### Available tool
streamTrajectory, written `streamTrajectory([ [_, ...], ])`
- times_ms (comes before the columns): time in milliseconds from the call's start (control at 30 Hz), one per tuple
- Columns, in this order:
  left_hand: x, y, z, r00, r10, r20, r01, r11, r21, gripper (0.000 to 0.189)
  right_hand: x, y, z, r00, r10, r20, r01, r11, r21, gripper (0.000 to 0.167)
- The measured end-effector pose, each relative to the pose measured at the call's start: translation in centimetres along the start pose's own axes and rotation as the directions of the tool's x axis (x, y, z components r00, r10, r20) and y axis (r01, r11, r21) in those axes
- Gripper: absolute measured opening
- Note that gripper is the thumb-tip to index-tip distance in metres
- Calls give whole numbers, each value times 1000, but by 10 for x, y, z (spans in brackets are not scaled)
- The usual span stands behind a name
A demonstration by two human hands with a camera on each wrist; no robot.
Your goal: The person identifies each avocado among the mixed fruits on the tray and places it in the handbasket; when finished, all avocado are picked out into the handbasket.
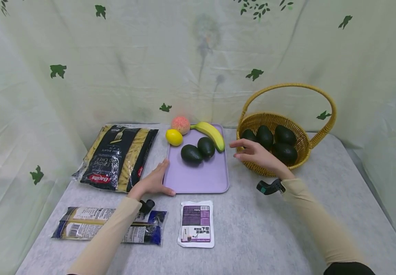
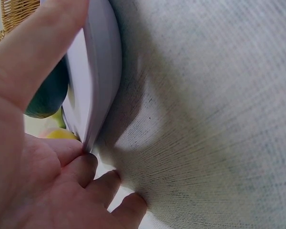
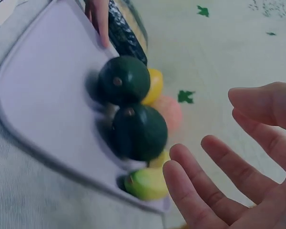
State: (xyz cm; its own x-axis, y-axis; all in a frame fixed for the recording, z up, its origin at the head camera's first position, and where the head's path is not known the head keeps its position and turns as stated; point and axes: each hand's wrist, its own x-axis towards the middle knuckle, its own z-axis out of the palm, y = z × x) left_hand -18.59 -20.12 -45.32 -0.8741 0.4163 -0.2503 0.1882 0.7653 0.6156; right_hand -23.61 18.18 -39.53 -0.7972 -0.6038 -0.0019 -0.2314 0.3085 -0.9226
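My left hand (image 1: 152,181) rests at the near left corner of a lilac tray (image 1: 201,182), thumb and fingers spread along its rim. On the tray lie two avocados (image 1: 206,148), side by side, and a banana (image 1: 211,134). A lemon (image 1: 174,137) and a pinkish round fruit (image 1: 180,125) sit at its far left corner. My right hand (image 1: 258,154) hovers between the tray and a wicker basket (image 1: 306,156), overlapping the basket's left rim in the head view. Nothing is between its parted fingers (image 3: 245,167). Several more avocados (image 1: 284,153) fill the basket.
A large black pasta bag (image 1: 112,156) lies left of the tray. Nearer the front is a long blue-ended packet (image 1: 91,221), partly behind my left forearm. A white and purple pouch (image 1: 196,224) lies in front of the tray. The basket's tall handle (image 1: 291,86) arches upward. A patterned curtain hangs behind.
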Motion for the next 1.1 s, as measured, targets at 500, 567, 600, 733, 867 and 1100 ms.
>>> streamTrajectory([
  [500,0,0,0,1000,3,1,-3,1000,3,120,76,-14,54,986,-89,142,86,996,31,48],
  [567,0,0,0,1000,1,2,-1,1000,6,121,85,-18,58,988,-65,141,64,998,7,49],
  [600,0,0,0,1000,-1,3,1,1000,6,121,89,-21,60,988,-53,143,55,998,-10,50],
  [733,1,-1,0,1000,-3,3,3,1000,7,121,103,-29,67,987,1,158,14,996,-93,52],
  [867,2,-1,0,1000,-2,2,2,1000,13,121,115,-34,71,980,35,193,1,983,-183,54],
  [1100,3,-1,0,1000,-11,11,11,1000,14,122,131,-38,79,959,85,269,36,909,-416,53],
])
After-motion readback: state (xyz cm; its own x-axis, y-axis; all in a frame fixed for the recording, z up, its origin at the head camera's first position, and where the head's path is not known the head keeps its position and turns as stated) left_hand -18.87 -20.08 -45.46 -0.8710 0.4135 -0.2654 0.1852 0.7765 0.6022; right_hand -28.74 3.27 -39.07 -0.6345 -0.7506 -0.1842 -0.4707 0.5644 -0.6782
